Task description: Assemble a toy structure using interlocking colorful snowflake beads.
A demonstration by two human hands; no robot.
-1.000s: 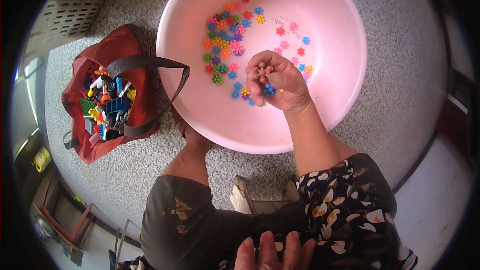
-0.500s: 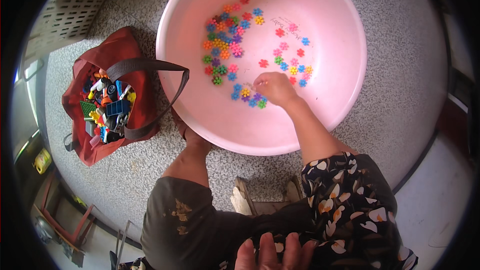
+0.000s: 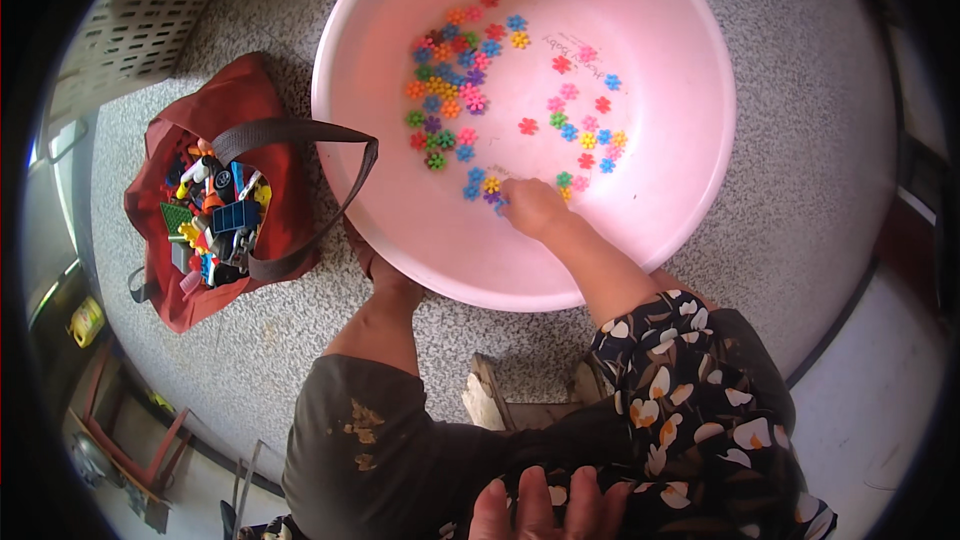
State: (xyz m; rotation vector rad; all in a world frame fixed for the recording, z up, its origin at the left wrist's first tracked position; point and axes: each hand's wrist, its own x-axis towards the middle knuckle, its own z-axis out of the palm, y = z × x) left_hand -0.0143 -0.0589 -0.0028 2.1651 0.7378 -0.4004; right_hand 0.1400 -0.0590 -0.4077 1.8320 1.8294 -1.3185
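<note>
My right hand (image 3: pixel 535 208) reaches down into a big pink tub (image 3: pixel 470 265). Its fingers are curled together at a small group of flower-shaped plastic pieces (image 3: pixel 491 186) in yellow, purple and blue. The back of the hand hides the fingertips and whatever they may hold. Many more colourful flower pieces (image 3: pixel 438 88) form a crowded patch on the tub's left side, and a looser scatter (image 3: pixel 588 140) lies to the right. My left hand (image 3: pixel 550 508) rests at the lower edge over my lap, fingers apart and holding nothing visible.
Left of the tub stands a red cloth bag (image 3: pixel 290 230) full of mixed toy parts (image 3: pixel 215 200); its dark strap (image 3: pixel 300 130) reaches over the tub's rim. A pale perforated basket (image 3: pixel 150 10) is at the upper left. Speckled floor (image 3: pixel 800 140) surrounds the tub.
My right hand has moved down and slightly left, onto the lower flower pieces. A few pieces it had covered now show beyond it. My left hand has stayed still.
</note>
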